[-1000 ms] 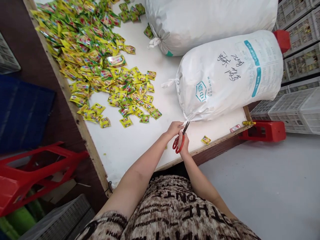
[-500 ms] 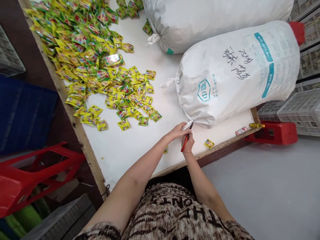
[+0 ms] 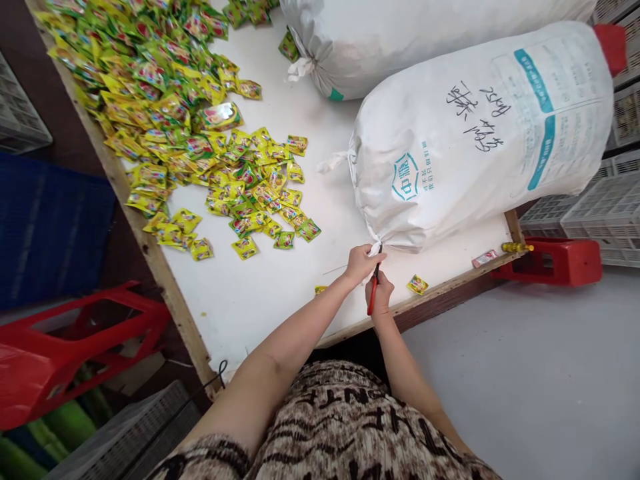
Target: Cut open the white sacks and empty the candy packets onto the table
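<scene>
Left hand (image 3: 360, 264) pinches the nearer white sack (image 3: 450, 150), just beyond it.

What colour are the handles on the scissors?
The scissor handles are red, seen best in the head view.

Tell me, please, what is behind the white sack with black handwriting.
Behind the handwritten sack lies another white sack, its tied end showing; something red peeks past the right end. Part of the second sack, and the red thing's full shape, are covered.
</scene>
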The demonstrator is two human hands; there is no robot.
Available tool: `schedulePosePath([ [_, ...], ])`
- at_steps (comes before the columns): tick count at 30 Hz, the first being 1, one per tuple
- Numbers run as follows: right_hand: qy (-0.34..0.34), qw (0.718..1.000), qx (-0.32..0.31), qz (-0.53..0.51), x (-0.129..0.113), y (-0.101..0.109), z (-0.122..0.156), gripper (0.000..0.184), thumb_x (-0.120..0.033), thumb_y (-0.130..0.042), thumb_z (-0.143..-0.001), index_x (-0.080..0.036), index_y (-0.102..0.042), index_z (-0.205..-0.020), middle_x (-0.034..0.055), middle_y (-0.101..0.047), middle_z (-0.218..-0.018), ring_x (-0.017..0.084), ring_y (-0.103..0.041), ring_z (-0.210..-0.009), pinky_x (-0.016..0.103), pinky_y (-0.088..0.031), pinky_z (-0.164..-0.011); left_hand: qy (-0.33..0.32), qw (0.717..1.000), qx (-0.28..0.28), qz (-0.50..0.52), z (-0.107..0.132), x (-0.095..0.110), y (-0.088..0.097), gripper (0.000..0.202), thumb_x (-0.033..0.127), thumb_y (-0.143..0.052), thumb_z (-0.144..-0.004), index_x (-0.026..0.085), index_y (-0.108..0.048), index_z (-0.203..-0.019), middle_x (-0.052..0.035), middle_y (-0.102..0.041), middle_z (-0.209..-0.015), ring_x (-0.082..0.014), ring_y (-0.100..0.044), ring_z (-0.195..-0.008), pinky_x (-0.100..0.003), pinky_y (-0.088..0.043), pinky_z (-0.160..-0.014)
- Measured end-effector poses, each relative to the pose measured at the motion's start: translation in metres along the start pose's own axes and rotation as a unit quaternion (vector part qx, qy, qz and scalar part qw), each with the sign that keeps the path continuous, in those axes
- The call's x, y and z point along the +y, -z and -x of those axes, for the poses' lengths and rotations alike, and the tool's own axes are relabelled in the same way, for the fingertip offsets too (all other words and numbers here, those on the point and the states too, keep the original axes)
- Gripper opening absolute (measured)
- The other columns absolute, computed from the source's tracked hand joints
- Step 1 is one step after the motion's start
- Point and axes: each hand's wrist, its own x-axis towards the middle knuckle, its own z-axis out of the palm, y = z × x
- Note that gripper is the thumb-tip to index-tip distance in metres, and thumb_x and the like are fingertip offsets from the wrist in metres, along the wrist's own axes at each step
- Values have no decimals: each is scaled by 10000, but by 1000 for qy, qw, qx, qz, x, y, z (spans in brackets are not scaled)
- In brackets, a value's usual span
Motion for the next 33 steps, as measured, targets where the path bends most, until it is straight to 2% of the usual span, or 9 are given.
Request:
schedulePosePath([
  [3, -36, 998, -40, -38, -13, 9, 12, 185, -378, -516, -754, -203, -554, -707, -49, -442, -508, 120, -392, -482, 243, -366, -469, 5, 1000, -4, -7, 5, 0, 4, 346, 467, -680, -720, 154, -560, -634, 27, -529, -584, -122, -501, -629, -226, -362, -572],
  [8, -105, 962, -183, -176, -22, 26, 20, 396, -490, -643, -757, -169, -643, -988, -69, -465, -504, 102, -374, -385, 237, -331, -384, 0, 991, -101, 88, 6, -3, 19, 350, 490, -557, -813, 147, -594, -749, 9, -572, -680, -114, -495, -647, -225, -393, -611],
  [10, -44, 983, -134, -119, -11, 28, 12, 381, -473, -646, -760, -176, -656, -999, -41, -537, -573, 121, -465, -458, 251, -416, -462, -11, 989, -122, 83, 3, -6, 22, 292, 431, -560, -809, 147, -592, -750, 9, -579, -689, -116, -505, -653, -222, -398, -615],
  [12, 72, 996, -58, -2, 7, 26, -2, 345, -435, -583, -804, -178, -665, -1018, 24, -643, -735, 165, -586, -634, 296, -505, -635, -27, 991, -120, 43, -1, -10, 22, 236, 369, -565, -798, 146, -581, -722, 18, -559, -659, -115, -496, -642, -220, -389, -609],
  [16, 240, 956, 5, 169, 43, 22, -35, 346, -293, -421, -876, -137, -641, -1092, 122, -681, -908, 224, -630, -858, 355, -506, -810, -49, 994, -100, 1, -9, -19, 19, 167, 287, -584, -783, 144, -578, -697, 39, -508, -618, -111, -457, -640, -216, -364, -616],
  [20, 313, 911, 36, 267, 56, 26, -60, 352, -158, -404, -846, -127, -635, -1111, 131, -649, -869, 233, -602, -843, 347, -490, -781, -82, 991, -98, -31, -13, -23, 15, 170, 267, -584, -820, 132, -623, -725, 19, -582, -664, -132, -508, -696, -225, -415, -683],
  [25, 378, 869, 43, 316, 49, 47, -89, 362, -133, -402, -855, -94, -657, -1108, 138, -615, -782, 254, -580, -808, 374, -490, -774, -108, 987, -110, -44, -17, -25, 9, 176, 236, -553, -862, 119, -681, -892, -33, -707, -864, -178, -599, -840, -253, -467, -806],
  [28, 402, 862, -4, 309, 37, 62, -100, 337, -151, -431, -855, -101, -684, -1073, 142, -636, -780, 260, -604, -809, 401, -507, -800, -113, 985, -128, -39, -19, -28, 7, 203, 241, -537, -875, 121, -673, -966, -53, -719, -969, -192, -616, -905, -273, -469, -861],
  [33, 326, 896, -242, 179, 16, 75, -93, 258, -261, -496, -898, -152, -687, -1032, 50, -685, -744, 164, -632, -636, 268, -535, -660, -104, 987, -102, -74, -15, -32, 8, 228, 299, -482, -910, 134, -637, -937, -39, -694, -900, -181, -595, -841, -277, -469, -813],
])
